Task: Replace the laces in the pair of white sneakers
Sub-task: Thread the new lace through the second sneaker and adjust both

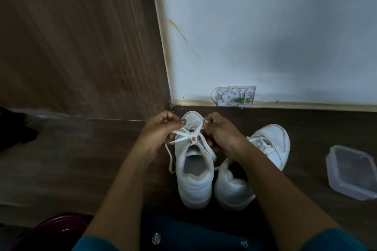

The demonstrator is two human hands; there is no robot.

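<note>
Teal fabric (183, 236) with small shiny ornaments fills the bottom edge, cut off by the frame, and two bare forearms reach forward from it. Beside it at the lower left sits a glossy maroon rounded object (59, 224), only partly in view and too dark to identify.

On the dark wood-grain floor (81, 159) stand two white sneakers, heels toward the camera. The left hand (163, 130) and right hand (220, 134) are both curled over the laced sneaker (193, 175), each pinching a strand of its flat white lace (184, 136) between thumb and fingers. The strands cross just between the hands, over the tongue. One loose end trails down the shoe's left side onto the floor. The eyelets are hidden under the fingers, and the toe cap shows only between the knuckles.

The second sneaker (271, 144) stands just beside it on the right, angled outward. Its middle is covered by the right forearm, and its lacing is hard to make out.

A clear, rounded-square plastic container (350, 171) lies well apart on the right, clipped by the frame edge. A small white wall box (236, 96) with a green part inside sits low on the pale wall (265, 26). A blurred wood-grain panel (81, 36) rises on the left, with a black shape (14, 128) at its foot, indistinct.
</note>
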